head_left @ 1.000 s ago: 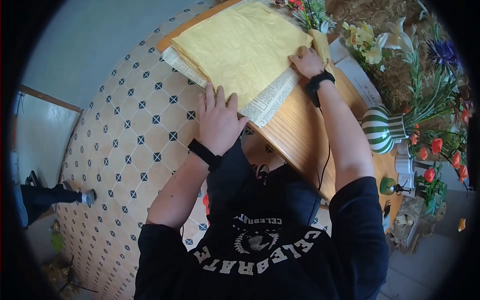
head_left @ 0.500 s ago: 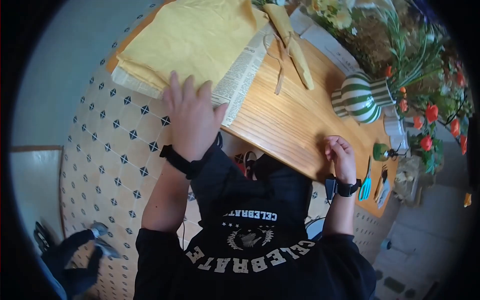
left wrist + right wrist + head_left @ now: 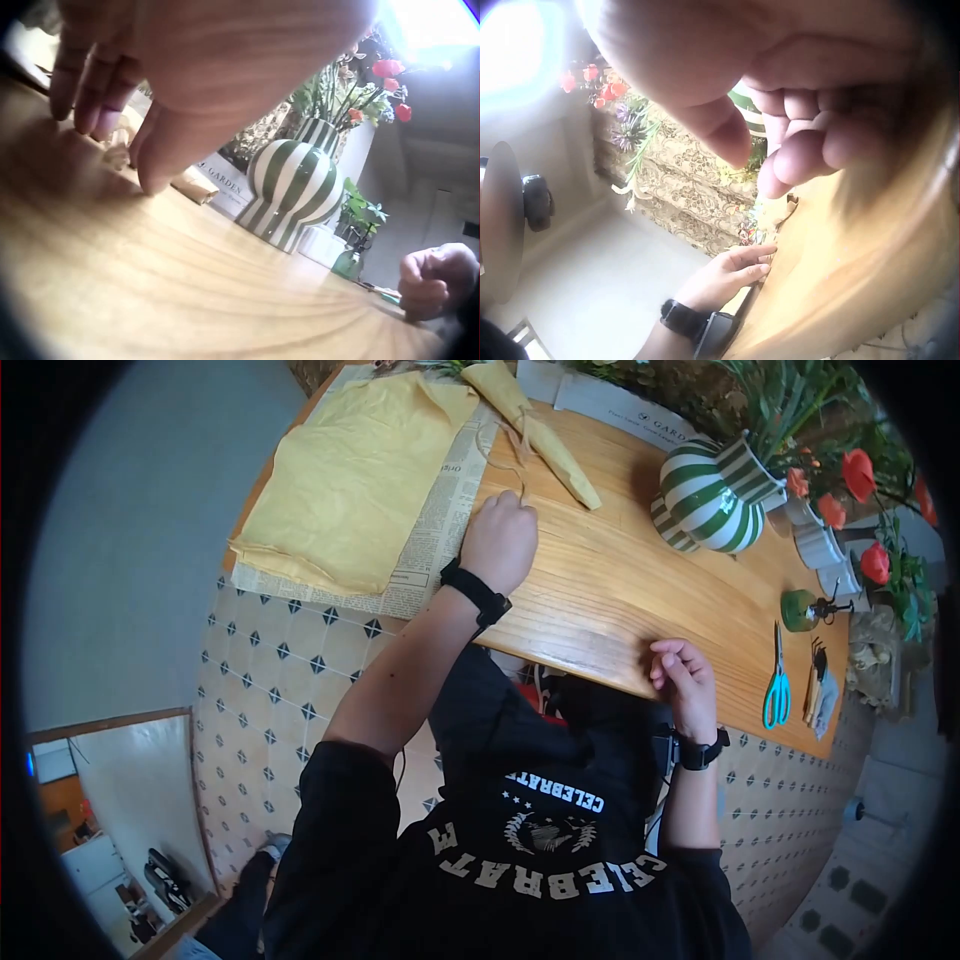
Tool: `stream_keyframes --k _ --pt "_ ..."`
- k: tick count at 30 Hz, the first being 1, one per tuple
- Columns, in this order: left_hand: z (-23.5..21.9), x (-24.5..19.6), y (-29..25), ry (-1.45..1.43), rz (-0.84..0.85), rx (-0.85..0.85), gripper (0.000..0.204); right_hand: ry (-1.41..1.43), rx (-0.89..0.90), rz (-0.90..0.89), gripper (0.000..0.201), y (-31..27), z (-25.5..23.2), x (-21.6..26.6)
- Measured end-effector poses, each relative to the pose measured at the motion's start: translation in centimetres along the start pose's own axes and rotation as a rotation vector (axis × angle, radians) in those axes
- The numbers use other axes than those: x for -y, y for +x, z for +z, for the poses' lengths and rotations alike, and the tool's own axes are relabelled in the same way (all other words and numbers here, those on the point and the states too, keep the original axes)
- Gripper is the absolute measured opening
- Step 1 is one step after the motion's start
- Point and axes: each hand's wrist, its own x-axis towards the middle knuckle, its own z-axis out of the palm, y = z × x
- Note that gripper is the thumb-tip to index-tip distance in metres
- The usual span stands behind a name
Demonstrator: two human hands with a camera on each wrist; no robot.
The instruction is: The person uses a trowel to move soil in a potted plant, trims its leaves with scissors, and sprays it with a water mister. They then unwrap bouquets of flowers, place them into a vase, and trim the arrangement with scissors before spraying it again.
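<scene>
My left hand [image 3: 502, 542] is over the wooden table, its fingers reaching down around the loose end of a thin brown ribbon [image 3: 522, 452]. In the left wrist view the fingers [image 3: 90, 94] point downward with the thumb apart, and the ribbon [image 3: 118, 150] shows beyond the gap. That ribbon lies by a narrow roll of yellow paper [image 3: 560, 460]. Left of the hand, a wrinkled yellow paper sheet [image 3: 350, 480] lies on newsprint paper [image 3: 445, 535]. My right hand [image 3: 686, 678] rests at the table's front edge, fingers loosely curled and holding nothing.
A green-and-white striped vase [image 3: 705, 505] with flowers stands at the back right. Near it are a green spray bottle [image 3: 798, 610], turquoise-handled scissors [image 3: 777, 700] and small tools [image 3: 820, 690]. A white box [image 3: 625, 405] with lettering lies along the back.
My left hand has left the yellow sheet's near edge and moved right to the ribbon's end. My right hand has come back from the sheet and paper roll to the table's front edge.
</scene>
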Motion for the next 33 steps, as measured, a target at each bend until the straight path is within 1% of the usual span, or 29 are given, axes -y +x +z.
stream_keyframes --k 1,4,7,8,10,11,12,13,14,15,16,18,19,20,22,23,24,25,27,28,30,31,32,33 --pt "0.2 0.2 0.2 0.001 0.014 -0.032 0.008 0.02 0.005 -0.016 0.019 0.1 -0.1 -0.2" --pt "-0.4 -0.3 -0.5 -0.083 -0.077 0.021 0.007 0.086 0.037 -0.053 0.018 0.3 -0.5 -0.5" --pt "-2.3 -1.5 -1.6 -0.242 -0.182 0.049 0.01 0.165 0.088 -0.059 0.018 0.3 -1.0 -0.6" --pt "-2.6 -1.9 -2.3 -0.269 -0.206 0.006 0.013 0.185 0.097 -0.06 0.018 0.2 -1.1 -0.5" --pt "-4.0 -2.9 -3.7 -0.456 -0.33 0.058 0.014 0.234 0.154 -0.051 0.017 0.2 -1.8 -0.7" --pt "-4.8 -3.5 -4.4 -0.549 -0.398 0.072 0.015 0.192 0.178 -0.017 0.018 0.3 -1.8 -0.2" --pt "-5.7 -4.4 -5.4 -0.574 -0.457 0.128 0.018 0.148 0.21 0.008 0.018 0.5 -1.6 0.9" --pt "-6.5 -5.1 -6.2 -0.602 -0.396 0.164 0.018 0.105 0.245 0.034 0.019 1.0 -1.2 1.4" --pt "-7.4 -5.8 -7.1 -0.627 -0.34 0.207 0.018 -0.006 0.309 -0.104 0.035 1.9 -0.7 1.2" --pt "-8.3 -6.4 -7.8 -0.648 -0.28 0.253 0.018 -0.117 0.379 -0.228 0.041 2.3 0.6 2.2" --pt "-8.9 -7.1 -8.0 -0.719 -0.248 0.243 0.018 -0.228 0.443 -0.362 0.048 2.7 2.3 4.0" --pt "-10.8 -8.3 -8.1 -0.855 -0.328 0.289 0.013 -0.398 0.635 -0.449 0.06 3.0 5.3 6.7" --pt "-11.4 -8.6 -8.0 -0.924 -0.365 0.31 0.011 -0.481 0.742 -0.365 0.056 3.0 6.5 8.3" --pt "-11.7 -8.3 -8.2 -0.937 -0.437 0.25 0.011 -0.571 0.85 -0.286 0.052 3.0 7.7 9.8" --pt "-12.4 -6.9 -8.8 -0.965 -0.581 0.137 0.011 -0.579 0.797 -0.388 0.039 3.9 8.0 8.7" --pt "-12.7 -6.4 -8.9 -0.957 -0.591 0.014 0.014 -0.585 0.768 -0.437 0.033 4.3 8.0 8.3" --pt "-13.1 -5.2 -9.4 -0.895 -0.608 -0.023 0.015 -0.575 0.719 -0.45 0.019 4.7 7.3 8.3" --pt "-13.4 -3.8 -10.3 -0.837 -0.627 -0.059 0.015 -0.461 0.67 -0.516 0.016 5.1 6.5 7.3" --pt "-13.7 -0.6 -12.4 -0.755 -0.665 -0.029 0.015 -0.545 0.66 -0.427 0.014 5.6 4.3 7.5" --pt "-13.4 0.6 -13.3 -0.714 -0.685 -0.015 0.015 -0.574 0.667 -0.33 0.014 5.7 3.4 7.9" --pt "-12.1 2.1 -15.0 -0.718 -0.711 -0.07 0.014 -0.591 0.649 -0.111 0.014 5.8 2.1 9.0" --pt "-11.7 2.6 -15.8 -0.72 -0.725 -0.102 0.014 -0.584 0.641 -0.071 0.015 6.3 1.8 9.3" --pt "-11.3 2.6 -16.3 -0.625 -0.686 -0.06 0.014 -0.611 0.615 -0.103 0.015 7.0 1.7 9.3" --pt "-10.8 2.5 -16.6 -0.601 -0.692 -0.06 0.014 -0.639 0.591 -0.135 0.015 7.9 1.8 9.5"
